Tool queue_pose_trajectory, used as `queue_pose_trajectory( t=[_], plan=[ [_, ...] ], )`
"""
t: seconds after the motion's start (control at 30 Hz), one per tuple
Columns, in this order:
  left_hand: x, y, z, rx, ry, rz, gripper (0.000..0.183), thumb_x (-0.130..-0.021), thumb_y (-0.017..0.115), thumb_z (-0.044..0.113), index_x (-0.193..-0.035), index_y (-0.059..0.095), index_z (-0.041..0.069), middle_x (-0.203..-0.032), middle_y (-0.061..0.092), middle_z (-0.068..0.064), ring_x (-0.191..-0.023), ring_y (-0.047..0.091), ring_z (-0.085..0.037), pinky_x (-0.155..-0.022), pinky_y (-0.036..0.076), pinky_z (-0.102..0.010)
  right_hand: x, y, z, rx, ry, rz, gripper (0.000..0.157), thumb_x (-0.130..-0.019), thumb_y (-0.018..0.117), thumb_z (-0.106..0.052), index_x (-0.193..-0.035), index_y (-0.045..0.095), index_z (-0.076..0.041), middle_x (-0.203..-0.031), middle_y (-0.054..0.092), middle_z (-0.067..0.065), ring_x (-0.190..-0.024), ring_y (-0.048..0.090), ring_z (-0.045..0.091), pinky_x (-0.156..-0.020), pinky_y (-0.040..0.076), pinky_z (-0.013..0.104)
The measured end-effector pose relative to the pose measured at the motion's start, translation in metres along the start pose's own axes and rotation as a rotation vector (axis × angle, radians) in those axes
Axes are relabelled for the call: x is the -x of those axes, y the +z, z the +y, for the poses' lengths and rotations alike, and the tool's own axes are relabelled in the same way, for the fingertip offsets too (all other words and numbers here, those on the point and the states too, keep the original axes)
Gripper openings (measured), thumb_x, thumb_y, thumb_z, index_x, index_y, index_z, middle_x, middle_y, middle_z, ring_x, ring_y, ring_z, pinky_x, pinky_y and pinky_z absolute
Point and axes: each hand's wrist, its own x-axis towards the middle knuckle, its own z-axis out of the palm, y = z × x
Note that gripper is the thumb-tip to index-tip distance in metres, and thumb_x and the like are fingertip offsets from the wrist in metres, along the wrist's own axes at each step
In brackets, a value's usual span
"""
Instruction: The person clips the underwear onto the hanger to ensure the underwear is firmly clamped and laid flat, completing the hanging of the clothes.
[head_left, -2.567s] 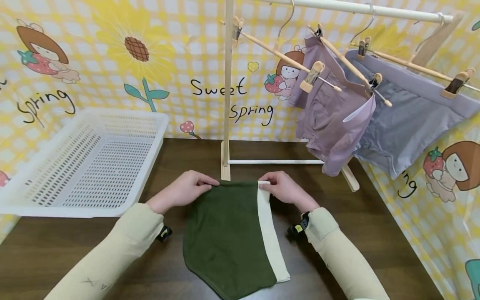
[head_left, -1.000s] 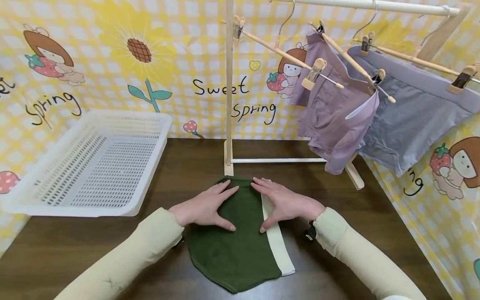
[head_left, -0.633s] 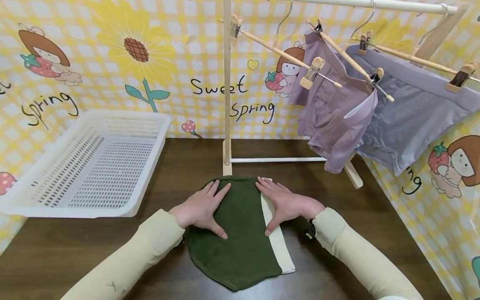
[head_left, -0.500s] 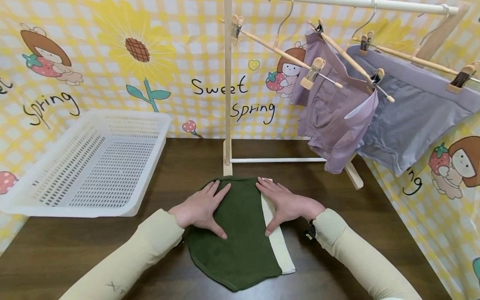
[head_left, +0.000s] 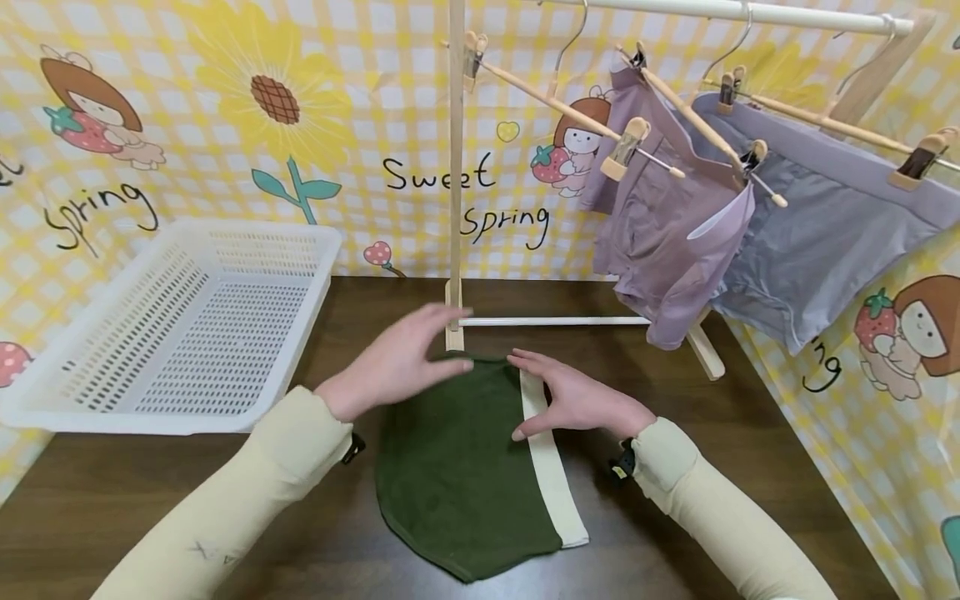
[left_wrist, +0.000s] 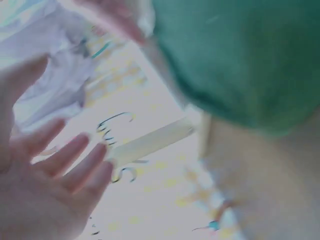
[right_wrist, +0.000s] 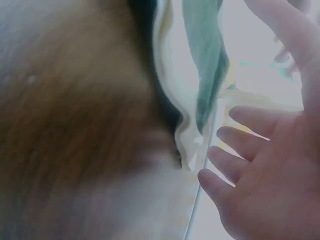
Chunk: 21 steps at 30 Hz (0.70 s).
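Observation:
Folded dark green shorts (head_left: 465, 475) with a cream waistband (head_left: 558, 487) along their right side lie flat on the brown table in the head view. My left hand (head_left: 397, 358) hovers over their far left corner, fingers spread and holding nothing; the left wrist view shows its open palm (left_wrist: 55, 190) apart from the green cloth (left_wrist: 240, 55). Near the far end of the waistband is my right hand (head_left: 577, 396), fingers extended and thumb out over the cloth. In the right wrist view its fingers (right_wrist: 240, 145) are straight, beside the edge of the shorts (right_wrist: 205, 65).
A white perforated basket (head_left: 318, 292) stands at the left. Behind the shorts rises a wooden garment rack (head_left: 455, 167), where a bare clip hanger (head_left: 547, 98), mauve shorts (head_left: 667, 225) and grey-lilac shorts (head_left: 817, 225) hang. A yellow checked cloth (head_left: 420, 242) backs the table.
Both hands first pinched the far edge, then lay flat on the shorts. Now the left hand has lifted and moved away toward the rack; the right hand has risen slightly.

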Motion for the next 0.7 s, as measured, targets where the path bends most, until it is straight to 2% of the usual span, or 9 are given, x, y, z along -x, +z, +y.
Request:
queue_pose_trajectory(
  t=[0.1, 0.17, 0.27, 0.37, 0.47, 0.53, 0.63, 0.7],
  plan=[
    [-0.015, -0.018, 0.007, 0.022, 0.0, 0.159, 0.078, -0.094, 0.074, 0.042, -0.155, 0.039, 0.007, -0.154, 0.043, -0.013, -0.14, 0.041, -0.029, -0.114, 0.032, -0.048, 0.001, -0.002, -0.002, -0.001, 0.006, 0.01, 0.113, -0.074, 0.086, -0.059, -0.161, 0.03, -0.014, -0.166, 0.025, 0.003, -0.149, 0.025, 0.022, -0.115, 0.03, 0.047],
    [-0.024, -0.026, 0.012, 0.054, -0.019, 0.235, 0.085, -0.095, 0.073, 0.043, -0.159, 0.031, 0.008, -0.158, 0.037, -0.012, -0.142, 0.037, -0.029, -0.114, 0.031, -0.049, 0.002, -0.003, -0.004, -0.001, 0.001, 0.018, 0.114, -0.074, 0.085, -0.061, -0.161, 0.03, -0.014, -0.164, 0.028, 0.001, -0.148, 0.026, 0.019, -0.115, 0.03, 0.045],
    [-0.039, -0.037, 0.017, 0.123, -0.05, 0.313, 0.092, -0.095, 0.07, 0.046, -0.163, 0.018, 0.011, -0.163, 0.028, -0.01, -0.144, 0.033, -0.028, -0.114, 0.031, -0.049, 0.003, -0.004, -0.006, -0.01, -0.01, 0.026, 0.113, -0.074, 0.084, -0.063, -0.162, 0.029, -0.017, -0.162, 0.03, -0.002, -0.147, 0.029, 0.016, -0.115, 0.031, 0.043],
    [-0.056, -0.047, 0.019, 0.239, -0.077, 0.379, 0.088, -0.1, 0.064, 0.041, -0.164, 0.01, 0.012, -0.165, 0.022, -0.009, -0.145, 0.032, -0.029, -0.116, 0.029, -0.043, 0.004, -0.005, -0.01, -0.021, -0.022, 0.028, 0.111, -0.075, 0.082, -0.064, -0.162, 0.028, -0.022, -0.162, 0.03, -0.004, -0.146, 0.029, 0.013, -0.114, 0.032, 0.042],
    [-0.073, -0.056, 0.021, 0.363, -0.09, 0.444, 0.075, -0.107, 0.054, 0.034, -0.163, 0.012, 0.009, -0.164, 0.025, -0.01, -0.143, 0.037, -0.029, -0.116, 0.029, -0.033, 0.005, -0.007, -0.017, -0.013, -0.043, 0.042, 0.107, -0.076, 0.081, -0.065, -0.161, 0.028, -0.027, -0.161, 0.031, -0.006, -0.145, 0.029, 0.011, -0.114, 0.033, 0.041],
    [-0.083, -0.06, 0.021, 0.409, -0.105, 0.479, 0.065, -0.109, 0.047, 0.033, -0.162, 0.018, 0.007, -0.161, 0.033, -0.012, -0.14, 0.043, -0.025, -0.113, 0.032, -0.027, 0.005, -0.008, -0.023, -0.01, -0.068, 0.059, 0.105, -0.077, 0.082, -0.063, -0.161, 0.03, -0.027, -0.16, 0.032, -0.008, -0.145, 0.03, 0.01, -0.114, 0.032, 0.04],
    [-0.096, -0.064, 0.02, 0.412, -0.145, 0.531, 0.057, -0.111, 0.041, 0.036, -0.158, 0.032, 0.006, -0.151, 0.048, -0.012, -0.131, 0.053, -0.02, -0.105, 0.04, -0.023, 0.005, -0.011, -0.033, 0.005, -0.109, 0.083, 0.103, -0.078, 0.082, -0.062, -0.16, 0.032, -0.025, -0.159, 0.034, -0.009, -0.144, 0.031, 0.008, -0.114, 0.032, 0.038],
    [-0.103, -0.066, 0.018, 0.39, -0.155, 0.573, 0.052, -0.111, 0.042, 0.035, -0.153, 0.043, 0.005, -0.14, 0.058, -0.011, -0.122, 0.059, -0.018, -0.1, 0.045, -0.025, 0.005, -0.013, -0.042, 0.016, -0.13, 0.088, 0.102, -0.079, 0.081, -0.062, -0.16, 0.032, -0.024, -0.159, 0.034, -0.009, -0.144, 0.03, 0.008, -0.114, 0.031, 0.038]
  ],
)
